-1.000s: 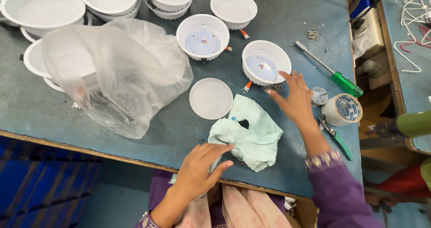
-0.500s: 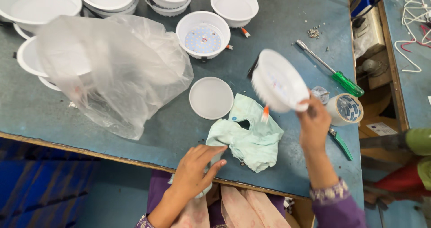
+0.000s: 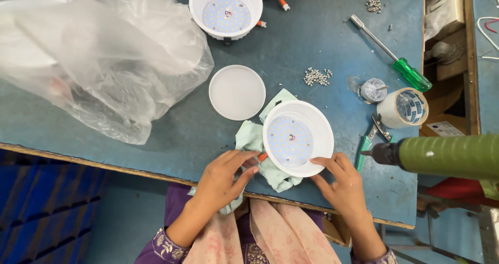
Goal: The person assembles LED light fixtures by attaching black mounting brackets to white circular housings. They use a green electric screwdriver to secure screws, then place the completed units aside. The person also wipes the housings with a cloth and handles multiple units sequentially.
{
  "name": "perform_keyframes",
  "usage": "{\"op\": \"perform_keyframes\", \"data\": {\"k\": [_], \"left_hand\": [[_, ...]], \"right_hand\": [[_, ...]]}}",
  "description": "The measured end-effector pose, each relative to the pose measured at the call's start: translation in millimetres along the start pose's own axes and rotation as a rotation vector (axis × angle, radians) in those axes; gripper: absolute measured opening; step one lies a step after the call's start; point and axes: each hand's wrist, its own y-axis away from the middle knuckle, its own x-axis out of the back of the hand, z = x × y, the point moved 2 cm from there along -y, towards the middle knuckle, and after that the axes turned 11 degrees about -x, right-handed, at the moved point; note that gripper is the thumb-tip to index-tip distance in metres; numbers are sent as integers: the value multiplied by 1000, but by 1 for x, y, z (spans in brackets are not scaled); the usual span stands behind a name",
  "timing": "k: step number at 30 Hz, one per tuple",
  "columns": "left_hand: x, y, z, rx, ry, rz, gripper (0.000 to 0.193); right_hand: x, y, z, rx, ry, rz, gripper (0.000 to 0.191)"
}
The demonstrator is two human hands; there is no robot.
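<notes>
While a crumpled clear plastic bag [image 3: 104, 61] sprawls over the blue desk [image 3: 322, 40] to the left, a flat white disc [image 3: 237, 92] sits just above a pale green cloth [image 3: 254, 139], and a green-handled screwdriver [image 3: 390, 53], loose screws [image 3: 317, 76] and a tape roll [image 3: 403, 108] crowd the right. Lying on the cloth, the white round lamp housing [image 3: 298, 138] shows its LED board face up. Left hand [image 3: 226, 175] fingers curl loosely against its orange wire, right hand [image 3: 340, 183] fingertips touch its rim, neither grip closed around it.
</notes>
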Motion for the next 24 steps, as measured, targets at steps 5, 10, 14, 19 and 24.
{"op": "perform_keyframes", "data": {"k": [5,10,14,19,24], "left_hand": [[-5,5,4,-10,-58,2,28],[-3,10,4,40,55,-59,23],[28,-2,-4,-45,169,28,22],[71,-36,-27,38,-474,125,38],[68,-59,-46,-329,-794,-19,36]], "right_hand": [[-3,3,2,-32,-98,133,35],[-27,20,-18,-44,-123,84,37],[-34,28,-14,-201,-134,36,50],[-19,27,-4,-110,-244,40,47],[-26,32,-13,137,-285,43,20]]}}
